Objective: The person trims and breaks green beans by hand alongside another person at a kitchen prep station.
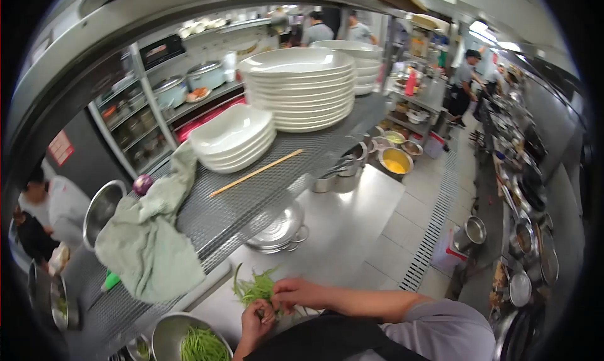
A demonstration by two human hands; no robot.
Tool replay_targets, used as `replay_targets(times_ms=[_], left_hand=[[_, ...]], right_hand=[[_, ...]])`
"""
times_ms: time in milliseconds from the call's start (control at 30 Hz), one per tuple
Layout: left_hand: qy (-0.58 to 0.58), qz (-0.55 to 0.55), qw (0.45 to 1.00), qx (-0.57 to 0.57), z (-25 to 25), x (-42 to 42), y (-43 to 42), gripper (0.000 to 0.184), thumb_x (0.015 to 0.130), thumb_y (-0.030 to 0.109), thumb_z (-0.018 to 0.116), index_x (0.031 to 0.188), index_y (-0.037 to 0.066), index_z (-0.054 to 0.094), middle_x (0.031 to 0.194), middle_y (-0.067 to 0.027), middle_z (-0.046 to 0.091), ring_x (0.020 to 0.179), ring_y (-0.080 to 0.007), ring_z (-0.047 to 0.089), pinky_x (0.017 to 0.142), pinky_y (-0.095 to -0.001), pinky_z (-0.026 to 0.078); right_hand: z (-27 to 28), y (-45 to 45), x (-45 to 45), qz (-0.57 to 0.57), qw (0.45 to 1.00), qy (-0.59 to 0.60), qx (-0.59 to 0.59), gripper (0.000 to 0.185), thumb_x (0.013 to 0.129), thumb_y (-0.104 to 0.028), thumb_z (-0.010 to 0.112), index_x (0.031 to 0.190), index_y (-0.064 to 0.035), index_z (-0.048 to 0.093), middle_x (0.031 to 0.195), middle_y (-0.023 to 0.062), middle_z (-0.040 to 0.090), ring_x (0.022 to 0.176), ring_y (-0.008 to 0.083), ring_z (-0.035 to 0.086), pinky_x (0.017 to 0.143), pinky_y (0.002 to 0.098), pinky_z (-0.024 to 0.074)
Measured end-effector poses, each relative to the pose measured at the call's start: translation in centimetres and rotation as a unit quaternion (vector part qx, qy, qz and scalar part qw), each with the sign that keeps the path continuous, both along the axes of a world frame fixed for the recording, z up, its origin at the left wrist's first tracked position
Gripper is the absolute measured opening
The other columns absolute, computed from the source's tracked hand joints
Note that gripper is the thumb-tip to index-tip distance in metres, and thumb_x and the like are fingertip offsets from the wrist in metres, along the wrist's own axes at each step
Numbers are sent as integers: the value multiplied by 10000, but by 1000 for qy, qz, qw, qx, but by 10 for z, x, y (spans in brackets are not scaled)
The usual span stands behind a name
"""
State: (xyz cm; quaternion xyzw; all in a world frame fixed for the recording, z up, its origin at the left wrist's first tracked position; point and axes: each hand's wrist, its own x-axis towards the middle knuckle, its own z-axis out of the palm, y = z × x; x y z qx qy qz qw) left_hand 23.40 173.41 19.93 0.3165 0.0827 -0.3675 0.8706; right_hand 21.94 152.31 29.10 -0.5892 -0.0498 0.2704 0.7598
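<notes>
On the steel counter, low in the head view, lies a small heap of leafy green stems (253, 288). My left hand (257, 319) is closed at the near side of the heap, its fingers pinching some stems. Close beside it is my right hand (296, 295), its fingers bent and pressed together at the stems; the fingertips are partly hidden. A metal bowl (161, 336) left of my hands holds cut green pieces (202, 346). Past the heap sits a lidded metal pot (277, 229) under the shelf.
Above the counter runs a perforated shelf (220, 213) with stacked white plates (299, 90), white bowls (233, 138), a chopstick (257, 173), a green cloth (148, 248) and a red onion (143, 184). A stove line (513, 191) runs along the right. Several people work farther off.
</notes>
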Motion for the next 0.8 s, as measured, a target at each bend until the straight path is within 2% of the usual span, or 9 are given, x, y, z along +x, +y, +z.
replay_targets(times_ms=[67, 133, 167, 200, 300, 367, 400, 633, 800], left_hand=[[9, -48, 999, -17, -7, 2, -11, 236, 918, 227, 444, 757, 57, 480, 586, -34, 405, 435, -114, 314, 430, -261, 269], [-34, -32, 999, 26, -8, -2, -12, 251, 932, 242, 442, 755, 67, 476, 590, -30, 412, 436, -110, 310, 423, -267, 271], [-19, -35, 999, 30, -20, 0, -9, 180, 899, 213, 453, 817, 57, 489, 745, -132, 567, 438, -124, 351, 446, -245, 313], [-22, -45, 998, 33, -30, 5, -8, 180, 899, 213, 453, 817, 57, 489, 745, -132, 567, 438, -124, 351, 446, -245, 313], [34, -63, 995, 74, -42, 14, -4, 222, 938, 260, 443, 848, 63, 490, 734, -108, 545, 458, -114, 364, 454, -238, 306], [-15, -112, 994, -11, -36, 15, -7, 262, 967, 291, 427, 853, 66, 497, 703, -78, 512, 468, -109, 367, 458, -235, 296], [-17, -112, 994, -10, -30, 14, -11, 262, 967, 291, 427, 853, 66, 497, 703, -78, 511, 468, -109, 367, 458, -235, 296], [-84, -68, 985, 131, -7, 6, -24, 280, 977, 276, 453, 783, 75, 459, 624, -30, 431, 461, -97, 331, 444, -241, 265], [-132, -52, 972, 187, -20, 15, -26, 287, 977, 268, 506, 761, 87, 448, 574, 3, 370, 458, -87, 295, 432, -244, 236]], right_hand=[[3, 0, 1, -19, 1000, -5, -9, 178, 965, -215, 541, 914, -44, 541, 750, 31, 605, 623, 104, 585, 581, 248, 466], [-2, 4, -1, 19, 1000, 6, -4, 188, 958, -231, 555, 899, -52, 542, 696, 24, 594, 612, 96, 576, 576, 244, 459], [-7, 5, -2, 2, 1000, 4, -2, 188, 958, -231, 555, 899, -52, 542, 696, 24, 594, 612, 96, 576, 576, 244, 459], [-13, 6, -1, 0, 1000, -20, 0, 191, 958, -234, 553, 894, -55, 539, 696, 22, 596, 616, 98, 588, 575, 242, 459], [-26, 6, 3, -10, 999, -37, 21, 191, 960, -228, 548, 886, -53, 530, 707, 26, 600, 637, 107, 616, 588, 245, 475], [-33, 1, 4, -21, 999, -30, 36, 188, 962, -218, 546, 883, -50, 524, 719, 31, 603, 655, 115, 633, 603, 251, 492], [-36, -1, 4, -36, 998, -25, 51, 184, 962, -209, 546, 885, -43, 522, 739, 42, 611, 676, 125, 645, 620, 258, 508], [-41, -20, 1, -142, 989, 0, 49, 176, 957, -187, 565, 914, -20, 532, 780, 70, 630, 689, 135, 646, 641, 271, 537], [-36, -36, 4, -113, 992, -48, -3, 176, 954, -177, 568, 930, -6, 534, 753, 62, 617, 676, 128, 636, 638, 269, 540]])
